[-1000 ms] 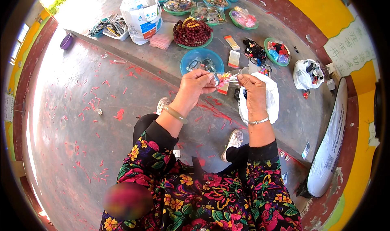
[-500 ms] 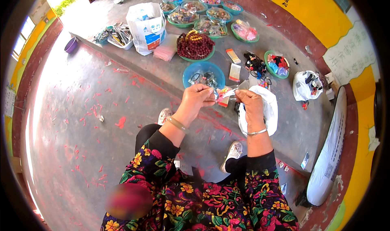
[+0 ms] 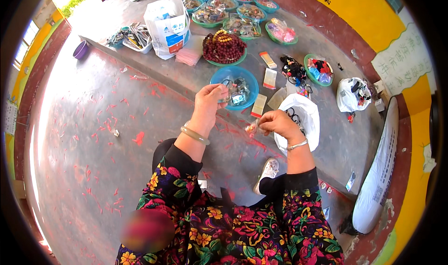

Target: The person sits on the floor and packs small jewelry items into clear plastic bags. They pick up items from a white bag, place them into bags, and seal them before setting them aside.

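Note:
My left hand [image 3: 206, 105], a pale bangle at its wrist, hovers by the near left rim of the blue bowl [image 3: 255, 87]. Its fingers are pinched together; whatever lies between them is too small to make out. Inside the bowl are small clear packets [image 3: 239, 98] and dark loops. A little lower and to the right, my right hand [image 3: 281, 126] grips a small clear packet [image 3: 252, 128] with red and orange in it. Just beyond that hand an open white plastic bag [image 3: 309, 115] holds black loops.
Several card boxes [image 3: 269, 78] lie past the blue bowl. Dark red beads [image 3: 223, 49] fill a green bowl, with more bowls of packets [image 3: 210, 14] behind. A white bag [image 3: 167, 29] stands at left. The raised step's edge [image 3: 140, 70] runs diagonally across the floor.
My hands have parted: the left has drawn left and slightly up beside the bowl, while the right has come lower and nearer with the colourful packet.

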Tool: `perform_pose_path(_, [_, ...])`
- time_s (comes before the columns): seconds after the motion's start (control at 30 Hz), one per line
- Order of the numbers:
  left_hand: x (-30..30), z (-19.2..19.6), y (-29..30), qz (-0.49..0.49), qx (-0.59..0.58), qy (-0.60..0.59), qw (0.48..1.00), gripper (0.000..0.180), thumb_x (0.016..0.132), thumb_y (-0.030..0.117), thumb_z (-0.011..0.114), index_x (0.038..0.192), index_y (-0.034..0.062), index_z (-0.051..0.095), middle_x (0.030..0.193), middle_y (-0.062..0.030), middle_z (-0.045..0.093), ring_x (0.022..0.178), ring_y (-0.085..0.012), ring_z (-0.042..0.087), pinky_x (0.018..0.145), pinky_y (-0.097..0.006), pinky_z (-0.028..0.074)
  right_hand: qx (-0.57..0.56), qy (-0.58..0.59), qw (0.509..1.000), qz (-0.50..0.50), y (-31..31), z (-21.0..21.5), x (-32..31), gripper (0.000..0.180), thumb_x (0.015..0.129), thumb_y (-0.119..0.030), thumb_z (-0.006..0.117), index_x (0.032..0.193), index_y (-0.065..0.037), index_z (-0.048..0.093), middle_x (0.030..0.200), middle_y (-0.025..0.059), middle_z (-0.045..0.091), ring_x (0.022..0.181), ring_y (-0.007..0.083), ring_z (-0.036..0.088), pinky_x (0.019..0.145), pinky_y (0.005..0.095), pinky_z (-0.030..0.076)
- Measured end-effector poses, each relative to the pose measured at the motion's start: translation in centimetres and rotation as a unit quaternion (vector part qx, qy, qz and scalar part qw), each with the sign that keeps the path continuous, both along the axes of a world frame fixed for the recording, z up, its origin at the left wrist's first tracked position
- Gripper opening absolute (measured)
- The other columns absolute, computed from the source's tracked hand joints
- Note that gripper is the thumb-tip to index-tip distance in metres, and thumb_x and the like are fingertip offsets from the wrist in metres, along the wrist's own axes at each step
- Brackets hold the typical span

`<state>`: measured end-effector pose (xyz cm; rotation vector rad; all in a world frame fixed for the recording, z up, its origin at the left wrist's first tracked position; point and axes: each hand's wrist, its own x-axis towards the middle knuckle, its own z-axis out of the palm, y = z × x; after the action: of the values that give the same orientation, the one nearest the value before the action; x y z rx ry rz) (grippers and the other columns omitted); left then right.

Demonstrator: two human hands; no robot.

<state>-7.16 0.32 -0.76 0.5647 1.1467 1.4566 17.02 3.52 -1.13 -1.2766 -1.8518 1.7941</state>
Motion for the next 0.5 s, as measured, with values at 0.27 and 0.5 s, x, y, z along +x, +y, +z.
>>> perform_pose_path(0.27, [0.2,0.1,-0.1,-0.015,0.02,-0.043,0.999,0.016,0.086,0.014,0.057,0.096,0.0018,0.06,0.092,-0.009,0.065,0.084,-0.0162,0.063,0.067,-0.026,0.049,-0.023,0.075,0.984,-0.159,2.1,-3.6,-1.0,0.018,0.08,-0.013,0.06,0.09,0.002,0.063,0.076,0.0091,0.065,0.061,0.014,0.063,0.057,0.0241,0.048])
perform_pose_path(0.5, [-0.1,0.7,-0.4,-0.01,0.022,-0.044,0.999,0.015,0.086,0.013,0.057,0.095,0.0016,0.06,0.089,-0.0092,0.066,0.08,-0.0161,0.064,0.065,-0.026,0.05,-0.056,0.143,0.95,-0.272,3.9,-3.8,0.0,0.019,0.085,-0.012,0.056,0.101,-0.002,0.06,0.085,0.01,0.067,0.069,0.0143,0.065,0.061,0.0234,0.048])
